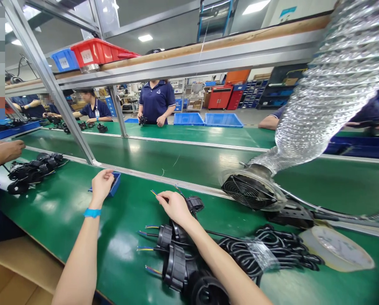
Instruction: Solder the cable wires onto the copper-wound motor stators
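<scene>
My left hand point(101, 184) reaches into a small blue tray point(114, 186) on the green bench, fingers curled over its contents, which are hidden. A blue band circles that wrist. My right hand point(174, 206) pinches a black cable connector point(195, 203) with coloured wire ends sticking out to the left. Below it lie several black round connectors point(173, 254) with stripped coloured wires, joined to a bundle of black cables point(265, 250).
A fume fan point(251, 190) on a silver flexible duct point(329, 84) stands at the right. A roll of clear tape point(338, 248) lies beside the cables. A co-worker's hand point(5, 152) and a pile of black parts point(33, 169) sit left. A metal frame post point(59, 101) slants up. People work across the green belt point(189, 156).
</scene>
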Available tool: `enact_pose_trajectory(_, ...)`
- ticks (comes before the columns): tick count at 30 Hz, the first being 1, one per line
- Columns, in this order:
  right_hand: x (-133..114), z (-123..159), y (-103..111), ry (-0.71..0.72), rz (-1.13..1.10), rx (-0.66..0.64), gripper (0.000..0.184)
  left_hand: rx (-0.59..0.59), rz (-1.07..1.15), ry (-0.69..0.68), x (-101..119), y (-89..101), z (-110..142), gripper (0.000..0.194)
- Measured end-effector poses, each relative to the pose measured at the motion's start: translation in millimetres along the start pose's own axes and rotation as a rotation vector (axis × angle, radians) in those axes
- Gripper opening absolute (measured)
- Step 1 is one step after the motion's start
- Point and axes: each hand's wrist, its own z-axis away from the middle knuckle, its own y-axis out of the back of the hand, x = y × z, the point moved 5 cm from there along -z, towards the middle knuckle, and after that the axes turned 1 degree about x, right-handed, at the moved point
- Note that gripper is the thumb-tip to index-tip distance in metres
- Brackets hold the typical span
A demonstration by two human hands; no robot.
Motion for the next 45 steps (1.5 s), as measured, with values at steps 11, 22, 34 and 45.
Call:
enact_pose_trajectory(11,1.4,-0.7,2.2,-0.044,-0.038,0.023,0.026,-0.449,0.628,0.014,79.8,-77.1,79.8,0.035)
enact_pose_trajectory(22,0.9,-0.6,3.1,-0.029,-0.013,0.013,0.028,-0.459,0.582,-0.033,77.9,-76.2,78.4,0.034)
enact_pose_trajectory(34,2.5,-1.7,3.6,-0.098,-0.095,0.016,0.028,-0.589,0.617,0.124,76.4,-83.5,82.2,0.035)
enact_pose_trajectory(45,4.1,-1.6,4.8,-0.14,-0.12,0.033,0.028,-0.468,0.678,0.213,69.7,-84.8,80.2,0.032)
